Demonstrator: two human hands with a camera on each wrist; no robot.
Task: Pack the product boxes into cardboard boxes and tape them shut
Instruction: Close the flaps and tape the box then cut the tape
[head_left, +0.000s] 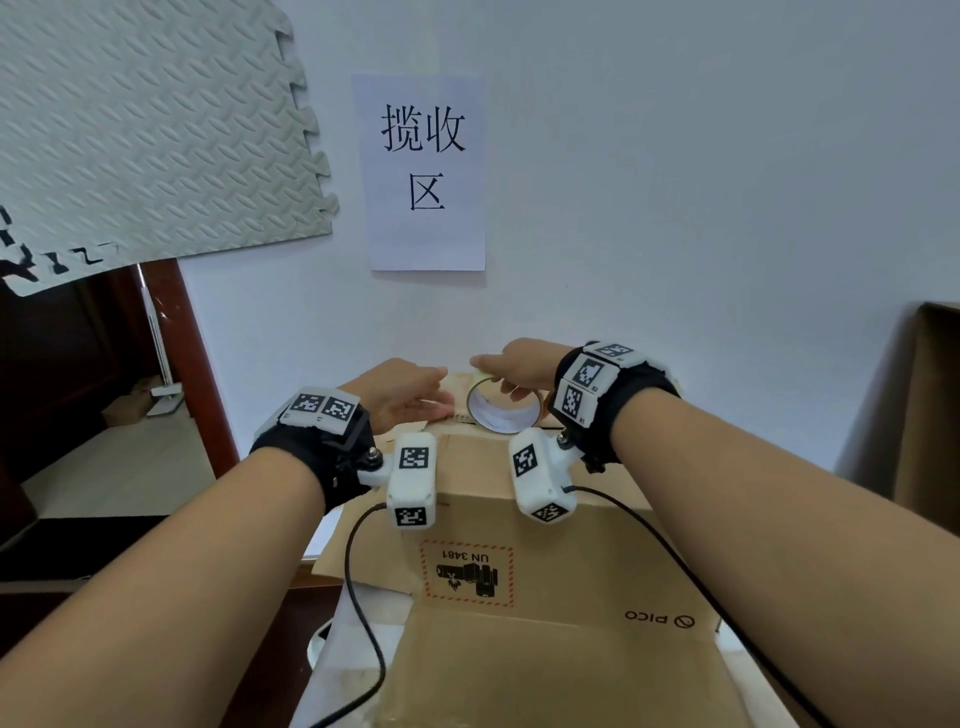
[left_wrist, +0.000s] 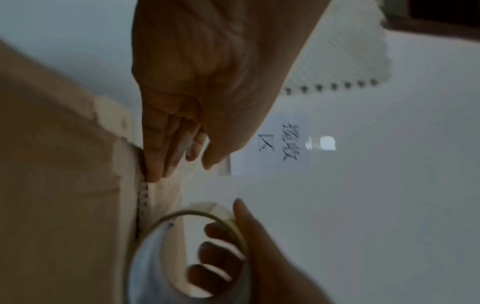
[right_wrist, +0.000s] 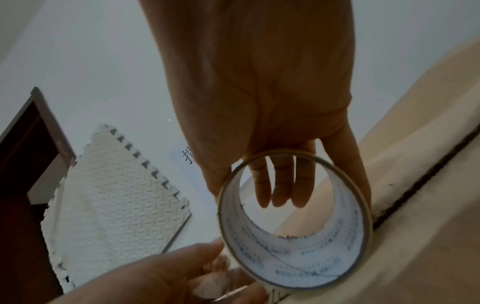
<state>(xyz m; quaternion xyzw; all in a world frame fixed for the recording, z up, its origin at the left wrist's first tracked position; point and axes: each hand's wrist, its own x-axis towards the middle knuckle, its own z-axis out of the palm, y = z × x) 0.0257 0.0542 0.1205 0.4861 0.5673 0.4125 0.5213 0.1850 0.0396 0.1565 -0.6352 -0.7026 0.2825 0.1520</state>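
Observation:
A brown cardboard box (head_left: 545, 519) with a UN 3481 label stands in front of me, its top flaps closed. Both hands are at its far edge. My right hand (head_left: 519, 366) grips a roll of clear tape (head_left: 504, 410); in the right wrist view its fingers (right_wrist: 280, 185) pass through the roll (right_wrist: 293, 220) and the thumb lies outside. My left hand (head_left: 410, 400) lies flat just left of the roll. Its straight fingers (left_wrist: 161, 156) press the pulled-out tape end against the box's edge (left_wrist: 57, 164). The box's contents are hidden.
A paper sign (head_left: 426, 171) and a grey foam mat (head_left: 145, 130) hang on the white wall close behind the box. Another cardboard box (head_left: 930, 415) stands at the right. A dark wooden door frame (head_left: 192, 353) is at the left. Wrist-camera cables trail over the box top.

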